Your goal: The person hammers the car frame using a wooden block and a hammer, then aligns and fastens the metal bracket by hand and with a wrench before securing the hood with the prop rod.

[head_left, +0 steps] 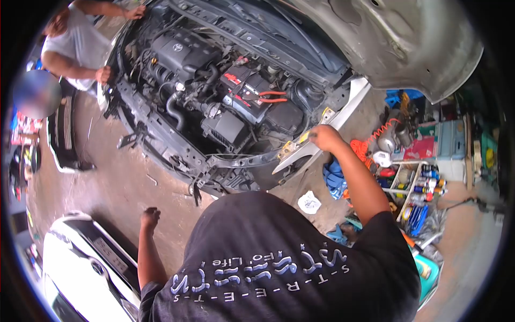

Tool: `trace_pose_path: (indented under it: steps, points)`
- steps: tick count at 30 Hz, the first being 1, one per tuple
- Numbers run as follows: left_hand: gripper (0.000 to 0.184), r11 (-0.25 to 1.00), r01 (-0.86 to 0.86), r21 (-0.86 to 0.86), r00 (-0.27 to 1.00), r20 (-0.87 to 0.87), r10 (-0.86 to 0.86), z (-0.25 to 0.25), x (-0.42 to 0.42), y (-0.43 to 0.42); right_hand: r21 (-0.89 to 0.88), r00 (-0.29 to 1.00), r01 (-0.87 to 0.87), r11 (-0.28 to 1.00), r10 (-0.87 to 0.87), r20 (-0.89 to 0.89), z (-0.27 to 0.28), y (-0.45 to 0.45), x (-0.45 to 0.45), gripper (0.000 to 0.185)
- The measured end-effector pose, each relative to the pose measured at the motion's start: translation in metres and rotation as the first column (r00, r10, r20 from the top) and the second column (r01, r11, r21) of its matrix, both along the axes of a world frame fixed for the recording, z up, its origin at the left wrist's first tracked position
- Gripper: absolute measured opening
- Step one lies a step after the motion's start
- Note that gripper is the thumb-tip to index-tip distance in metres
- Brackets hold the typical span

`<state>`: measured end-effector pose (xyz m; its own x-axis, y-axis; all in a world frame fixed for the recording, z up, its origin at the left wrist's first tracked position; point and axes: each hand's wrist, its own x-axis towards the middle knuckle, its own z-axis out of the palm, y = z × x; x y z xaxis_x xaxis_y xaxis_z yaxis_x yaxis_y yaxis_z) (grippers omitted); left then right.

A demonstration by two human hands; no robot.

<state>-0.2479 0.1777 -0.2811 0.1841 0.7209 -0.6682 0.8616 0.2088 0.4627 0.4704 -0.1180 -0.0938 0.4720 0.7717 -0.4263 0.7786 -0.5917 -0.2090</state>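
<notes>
My right hand (324,138) is at the white fender (298,158), its fingers pinched together by a yellow patch on the fender's inner edge. What they grip is too small to make out. Out over the floor on the other side hangs my left hand (151,217), fingers curled, their contents hidden. Ahead lies the open engine bay with a black engine cover (185,49) and a car battery (244,91). Red-handled pliers (268,97) rest on the battery. Nearer me is a black plastic box (224,129).
A co-worker (80,45) stands at far left, both hands on the car's front. The raised hood (407,48) overhangs the right. A detached white bumper (80,263) lies lower left. Right are a rack of cans (416,188), a red coiled hose (365,150) and a white crumpled cloth (309,203).
</notes>
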Motion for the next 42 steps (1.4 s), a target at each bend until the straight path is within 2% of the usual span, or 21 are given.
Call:
trace_pose_path:
  steps: [1, 3, 5, 7, 9, 11, 15, 16, 17, 20, 22, 26, 29, 35, 40, 42]
  points:
    - [0.038, 1.000, -0.031, -0.004, 1.000, -0.005, 0.031, 0.014, 0.014, -0.018, -0.037, 0.995, -0.101, 0.994, 0.102, 0.014, -0.005, 0.014, -0.005, 0.021]
    - [0.039, 0.970, -0.235, -0.067, 0.970, 0.045, 0.238, 0.046, 0.054, -0.059, -0.149, 0.942, -0.325, 0.934, 0.334, 0.043, -0.015, 0.045, -0.013, 0.019]
    - [0.039, 0.966, -0.217, -0.141, 0.973, 0.053, 0.226, 0.030, 0.059, -0.101, -0.179, 0.870, -0.470, 0.864, 0.488, 0.069, -0.020, 0.068, -0.027, 0.021]
    - [0.039, 0.992, -0.057, -0.112, 0.998, 0.008, 0.058, -0.005, 0.045, -0.146, -0.221, 0.823, -0.537, 0.814, 0.563, 0.072, -0.030, 0.083, -0.038, 0.021]
    - [0.039, 0.967, -0.169, -0.189, 0.985, -0.017, 0.169, -0.016, 0.042, -0.192, -0.259, 0.770, -0.597, 0.759, 0.633, 0.078, -0.037, 0.094, -0.045, 0.022]
    - [0.040, 0.926, -0.272, -0.263, 0.962, -0.101, 0.254, 0.007, 0.049, -0.227, -0.258, 0.675, -0.700, 0.666, 0.735, 0.067, -0.042, 0.098, -0.054, 0.023]
    - [0.040, 0.897, -0.332, -0.292, 0.941, -0.173, 0.292, 0.012, 0.026, -0.276, -0.144, 0.497, -0.845, 0.515, 0.855, 0.147, -0.067, 0.101, -0.059, 0.024]
    - [0.040, 0.862, -0.412, -0.296, 0.909, -0.193, 0.369, 0.010, 0.014, -0.285, -0.110, 0.452, -0.876, 0.469, 0.879, 0.149, -0.068, 0.104, -0.062, 0.025]
    - [0.040, 0.819, -0.489, -0.300, 0.871, -0.213, 0.442, 0.004, 0.005, -0.293, -0.109, 0.445, -0.880, 0.461, 0.883, 0.148, -0.070, 0.107, -0.066, 0.025]
    - [0.040, 0.807, -0.520, -0.280, 0.852, -0.240, 0.466, 0.015, 0.001, -0.294, -0.210, 0.398, -0.893, 0.399, 0.916, 0.048, -0.069, 0.117, -0.078, 0.027]
    - [0.041, 0.784, -0.563, -0.260, 0.826, -0.173, 0.536, 0.015, 0.002, -0.288, -0.309, 0.458, -0.842, 0.443, 0.888, 0.025, -0.060, 0.124, -0.077, 0.027]
    - [0.043, 0.823, -0.522, -0.223, 0.852, -0.096, 0.515, 0.028, 0.030, -0.268, -0.294, 0.477, -0.840, 0.456, 0.879, -0.002, -0.050, 0.125, -0.060, 0.028]
    - [0.045, 0.842, -0.489, -0.227, 0.869, -0.041, 0.494, 0.036, 0.049, -0.252, -0.245, 0.471, -0.848, 0.469, 0.880, 0.058, -0.053, 0.122, -0.060, 0.027]
    - [0.046, 0.855, -0.466, -0.230, 0.882, -0.046, 0.468, 0.028, 0.057, -0.244, -0.230, 0.367, -0.892, 0.389, 0.920, 0.136, -0.062, 0.117, -0.079, 0.021]
    - [0.045, 0.839, -0.491, -0.235, 0.871, -0.096, 0.482, 0.028, 0.046, -0.251, -0.240, 0.158, -0.955, 0.176, 0.983, 0.094, -0.052, 0.112, -0.092, 0.022]
    - [0.045, 0.833, -0.500, -0.236, 0.866, -0.106, 0.489, 0.028, 0.041, -0.257, -0.193, 0.159, -0.966, 0.171, 0.984, 0.075, -0.054, 0.111, -0.090, 0.020]
